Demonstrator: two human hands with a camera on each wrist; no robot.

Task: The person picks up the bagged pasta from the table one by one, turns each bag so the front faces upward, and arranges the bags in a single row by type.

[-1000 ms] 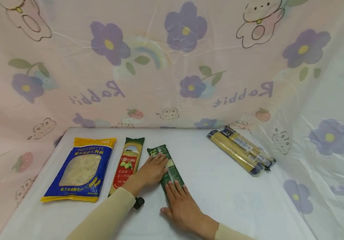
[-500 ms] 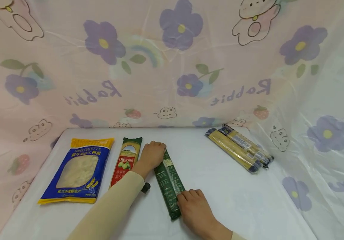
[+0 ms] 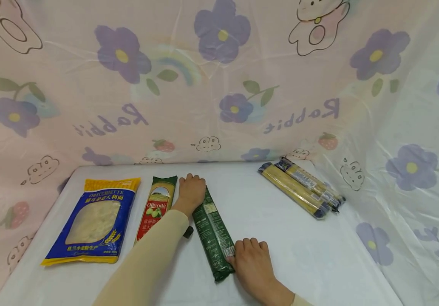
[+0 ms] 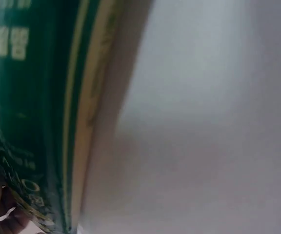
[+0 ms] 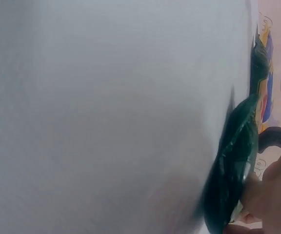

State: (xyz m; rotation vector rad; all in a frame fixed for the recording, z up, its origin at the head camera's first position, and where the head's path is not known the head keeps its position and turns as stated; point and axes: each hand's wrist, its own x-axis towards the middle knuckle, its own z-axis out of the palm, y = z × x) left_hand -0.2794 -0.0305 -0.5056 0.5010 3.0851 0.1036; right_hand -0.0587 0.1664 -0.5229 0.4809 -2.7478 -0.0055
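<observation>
Both my hands grip the green pasta pack (image 3: pixel 212 231) (fingers curled on it): left hand (image 3: pixel 191 192) far end, right hand (image 3: pixel 253 262) near.

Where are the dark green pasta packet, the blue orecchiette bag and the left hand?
dark green pasta packet (image 3: pixel 212 229), head view, middle of its printed face
blue orecchiette bag (image 3: pixel 93 221), head view, clear window at its centre
left hand (image 3: pixel 191 192), head view, back of the hand
</observation>
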